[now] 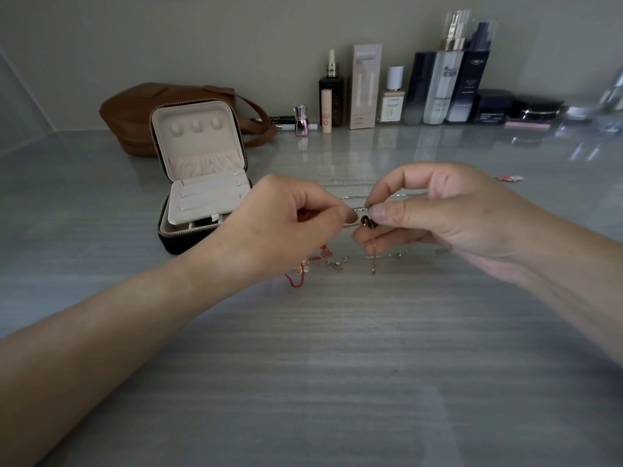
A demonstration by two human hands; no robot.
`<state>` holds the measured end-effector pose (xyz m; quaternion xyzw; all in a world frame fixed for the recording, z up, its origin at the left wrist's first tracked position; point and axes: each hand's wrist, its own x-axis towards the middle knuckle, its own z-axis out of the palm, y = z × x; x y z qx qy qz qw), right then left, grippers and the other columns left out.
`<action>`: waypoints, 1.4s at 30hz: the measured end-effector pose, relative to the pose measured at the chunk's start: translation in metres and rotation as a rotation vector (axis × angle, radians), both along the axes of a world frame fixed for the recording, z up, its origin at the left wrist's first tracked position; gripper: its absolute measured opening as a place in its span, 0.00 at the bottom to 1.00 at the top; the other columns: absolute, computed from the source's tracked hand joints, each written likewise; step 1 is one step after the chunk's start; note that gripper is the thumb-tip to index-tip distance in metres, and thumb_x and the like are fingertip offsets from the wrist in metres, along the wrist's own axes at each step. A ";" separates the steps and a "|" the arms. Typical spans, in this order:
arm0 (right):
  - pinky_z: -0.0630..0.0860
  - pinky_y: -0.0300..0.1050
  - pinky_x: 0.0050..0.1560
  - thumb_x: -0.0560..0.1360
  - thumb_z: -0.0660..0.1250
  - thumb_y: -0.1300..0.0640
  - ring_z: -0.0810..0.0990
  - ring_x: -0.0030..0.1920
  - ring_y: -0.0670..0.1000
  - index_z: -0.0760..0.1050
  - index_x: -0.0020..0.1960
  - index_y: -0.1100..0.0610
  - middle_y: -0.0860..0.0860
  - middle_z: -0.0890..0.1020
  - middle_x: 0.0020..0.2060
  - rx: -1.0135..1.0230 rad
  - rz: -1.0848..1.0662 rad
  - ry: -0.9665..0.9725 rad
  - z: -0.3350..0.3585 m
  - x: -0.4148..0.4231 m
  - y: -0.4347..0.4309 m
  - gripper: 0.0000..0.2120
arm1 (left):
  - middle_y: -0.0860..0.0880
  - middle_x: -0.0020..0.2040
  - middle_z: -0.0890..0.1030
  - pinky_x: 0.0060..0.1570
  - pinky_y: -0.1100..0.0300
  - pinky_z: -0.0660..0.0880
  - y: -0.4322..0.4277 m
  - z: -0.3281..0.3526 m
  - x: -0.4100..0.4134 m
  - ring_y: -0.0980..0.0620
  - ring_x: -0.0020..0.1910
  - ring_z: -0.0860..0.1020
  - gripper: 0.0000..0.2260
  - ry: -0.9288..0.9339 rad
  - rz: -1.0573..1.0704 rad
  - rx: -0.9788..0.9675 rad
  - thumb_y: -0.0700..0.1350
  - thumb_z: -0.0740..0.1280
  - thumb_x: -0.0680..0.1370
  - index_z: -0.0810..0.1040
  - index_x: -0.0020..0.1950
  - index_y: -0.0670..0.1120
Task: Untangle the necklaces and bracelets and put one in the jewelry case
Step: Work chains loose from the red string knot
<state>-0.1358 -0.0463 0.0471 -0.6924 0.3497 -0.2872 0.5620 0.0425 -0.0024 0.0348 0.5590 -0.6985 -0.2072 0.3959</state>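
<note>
My left hand [283,224] and my right hand [438,214] meet above the grey table, each pinching part of a tangle of jewelry. Between the fingertips sits a dark bead or pendant [366,220]; a thin gold chain [373,254] hangs from it down to the table. A red cord bracelet [303,267] with pale beads trails below my left hand. Thin silver chains [350,182] lie stretched on the table behind the hands. The jewelry case [202,183] stands open at the left, its cream lid upright.
A brown leather bag [135,112] lies behind the case. Several cosmetic bottles and jars [438,85] line the back wall. A small red and white item [510,178] lies at the right. Small loose metal pieces [337,262] sit under the hands.
</note>
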 end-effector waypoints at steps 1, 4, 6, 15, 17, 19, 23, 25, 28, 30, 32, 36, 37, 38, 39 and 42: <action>0.79 0.38 0.40 0.64 0.69 0.60 0.85 0.39 0.54 0.77 0.43 0.59 0.58 0.85 0.37 -0.001 0.001 0.004 0.000 0.000 0.000 0.08 | 0.43 0.39 0.83 0.33 0.62 0.73 0.000 0.000 0.000 0.52 0.33 0.76 0.07 -0.010 0.000 0.014 0.44 0.66 0.75 0.82 0.41 0.54; 0.79 0.38 0.40 0.63 0.69 0.59 0.85 0.40 0.54 0.77 0.43 0.59 0.58 0.85 0.38 -0.005 0.003 0.007 0.000 -0.001 -0.001 0.08 | 0.47 0.34 0.81 0.32 0.68 0.70 0.002 0.001 0.002 0.59 0.30 0.74 0.05 -0.053 -0.032 0.048 0.43 0.68 0.74 0.82 0.40 0.52; 0.80 0.39 0.40 0.63 0.69 0.59 0.85 0.40 0.54 0.77 0.43 0.59 0.59 0.85 0.37 -0.010 0.004 0.010 0.000 -0.001 -0.001 0.08 | 0.52 0.30 0.77 0.30 0.70 0.68 0.001 -0.001 0.003 0.60 0.29 0.73 0.05 -0.086 -0.049 0.042 0.43 0.69 0.73 0.82 0.39 0.52; 0.80 0.38 0.44 0.68 0.69 0.62 0.85 0.38 0.55 0.77 0.43 0.59 0.57 0.85 0.36 -0.020 -0.024 0.068 0.000 -0.001 0.000 0.05 | 0.55 0.26 0.72 0.26 0.72 0.64 0.001 0.003 0.002 0.60 0.26 0.68 0.05 0.019 -0.001 -0.030 0.42 0.70 0.73 0.82 0.38 0.51; 0.80 0.38 0.43 0.68 0.69 0.62 0.85 0.38 0.54 0.77 0.43 0.58 0.57 0.85 0.36 -0.020 -0.027 0.078 0.000 0.000 0.001 0.04 | 0.48 0.29 0.75 0.28 0.71 0.65 0.002 0.004 0.001 0.59 0.28 0.68 0.06 0.057 -0.002 -0.039 0.42 0.70 0.73 0.81 0.37 0.52; 0.79 0.36 0.40 0.68 0.70 0.62 0.85 0.37 0.54 0.77 0.42 0.58 0.57 0.85 0.36 -0.012 -0.027 0.079 0.000 0.001 0.002 0.04 | 0.44 0.32 0.79 0.31 0.69 0.67 0.001 0.005 0.001 0.58 0.31 0.71 0.08 0.099 0.006 -0.048 0.41 0.70 0.73 0.81 0.36 0.54; 0.79 0.35 0.41 0.70 0.69 0.64 0.85 0.37 0.54 0.77 0.42 0.59 0.57 0.85 0.36 -0.002 -0.025 0.103 0.001 0.001 0.003 0.03 | 0.58 0.29 0.78 0.31 0.72 0.67 0.000 0.005 0.001 0.63 0.30 0.71 0.09 0.210 0.003 -0.033 0.41 0.68 0.75 0.81 0.37 0.53; 0.79 0.34 0.41 0.71 0.69 0.65 0.85 0.36 0.53 0.77 0.43 0.59 0.56 0.85 0.35 0.005 -0.025 0.114 0.001 0.001 0.003 0.03 | 0.59 0.26 0.75 0.28 0.73 0.64 0.001 0.006 0.001 0.63 0.26 0.69 0.09 0.242 0.001 -0.032 0.41 0.67 0.76 0.80 0.38 0.52; 0.79 0.35 0.41 0.71 0.68 0.65 0.85 0.35 0.52 0.76 0.43 0.59 0.56 0.85 0.35 0.003 -0.021 0.152 0.000 0.001 0.003 0.03 | 0.59 0.31 0.79 0.29 0.74 0.66 0.002 0.008 -0.001 0.64 0.27 0.70 0.09 0.319 -0.006 -0.042 0.40 0.65 0.76 0.79 0.38 0.50; 0.79 0.36 0.40 0.72 0.68 0.64 0.84 0.35 0.52 0.76 0.43 0.59 0.56 0.85 0.34 -0.015 -0.010 0.191 -0.002 0.002 0.004 0.02 | 0.55 0.32 0.78 0.30 0.71 0.65 0.003 0.008 -0.001 0.62 0.28 0.68 0.08 0.342 -0.012 -0.035 0.42 0.66 0.76 0.79 0.38 0.51; 0.79 0.36 0.38 0.72 0.68 0.64 0.84 0.33 0.51 0.76 0.43 0.59 0.55 0.85 0.33 -0.052 0.002 0.235 -0.003 0.004 0.006 0.02 | 0.51 0.31 0.75 0.29 0.69 0.65 0.003 0.008 -0.001 0.58 0.29 0.67 0.06 0.329 -0.025 -0.016 0.45 0.67 0.74 0.81 0.37 0.52; 0.76 0.35 0.34 0.73 0.67 0.62 0.80 0.28 0.46 0.76 0.42 0.56 0.51 0.83 0.28 -0.207 0.041 0.399 -0.006 0.006 0.008 0.02 | 0.58 0.27 0.77 0.30 0.73 0.66 0.004 0.007 -0.004 0.63 0.27 0.71 0.03 0.327 -0.072 0.054 0.46 0.68 0.70 0.81 0.39 0.49; 0.75 0.36 0.32 0.72 0.67 0.61 0.79 0.27 0.45 0.76 0.42 0.55 0.50 0.82 0.27 -0.243 0.051 0.424 -0.006 0.006 0.009 0.03 | 0.59 0.27 0.77 0.31 0.74 0.67 0.005 0.006 -0.004 0.64 0.27 0.72 0.02 0.326 -0.086 0.067 0.46 0.68 0.70 0.80 0.39 0.49; 0.73 0.36 0.31 0.72 0.68 0.61 0.77 0.25 0.44 0.76 0.42 0.53 0.50 0.82 0.25 -0.266 0.059 0.431 -0.006 0.006 0.009 0.03 | 0.59 0.28 0.78 0.31 0.74 0.67 0.005 0.005 -0.005 0.65 0.27 0.73 0.03 0.325 -0.096 0.074 0.46 0.68 0.69 0.81 0.39 0.49; 0.72 0.35 0.30 0.71 0.69 0.60 0.75 0.24 0.43 0.77 0.43 0.52 0.49 0.81 0.24 -0.275 0.066 0.418 -0.005 0.006 0.010 0.04 | 0.58 0.30 0.80 0.31 0.73 0.68 0.005 0.004 -0.005 0.65 0.28 0.73 0.03 0.324 -0.103 0.082 0.46 0.68 0.68 0.81 0.39 0.49; 0.65 0.30 0.26 0.66 0.74 0.54 0.69 0.22 0.41 0.78 0.45 0.52 0.48 0.76 0.20 -0.227 0.077 0.295 -0.003 0.005 0.010 0.09 | 0.56 0.34 0.82 0.33 0.73 0.68 0.005 0.002 -0.005 0.64 0.29 0.73 0.04 0.280 -0.112 0.101 0.43 0.69 0.72 0.81 0.39 0.50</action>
